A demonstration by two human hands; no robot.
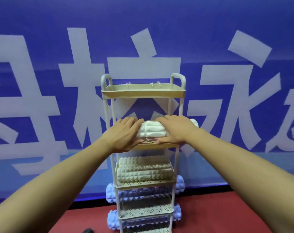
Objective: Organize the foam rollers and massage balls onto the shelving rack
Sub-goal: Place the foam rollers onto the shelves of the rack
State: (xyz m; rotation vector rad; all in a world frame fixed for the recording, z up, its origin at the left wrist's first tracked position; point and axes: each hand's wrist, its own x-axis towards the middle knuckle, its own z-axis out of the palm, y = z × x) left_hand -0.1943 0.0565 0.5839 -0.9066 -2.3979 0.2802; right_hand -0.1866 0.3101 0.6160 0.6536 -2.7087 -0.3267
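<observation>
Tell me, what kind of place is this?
Probably a gym or sports room, though I can't be sure. A tall shelving rack holds bumpy white foam rollers and purple ones. It stands on a red floor before a big blue banner with huge letters.

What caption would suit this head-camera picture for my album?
Both hands, left and right, settle a white foam roller onto the beige rack's second shelf.
</observation>
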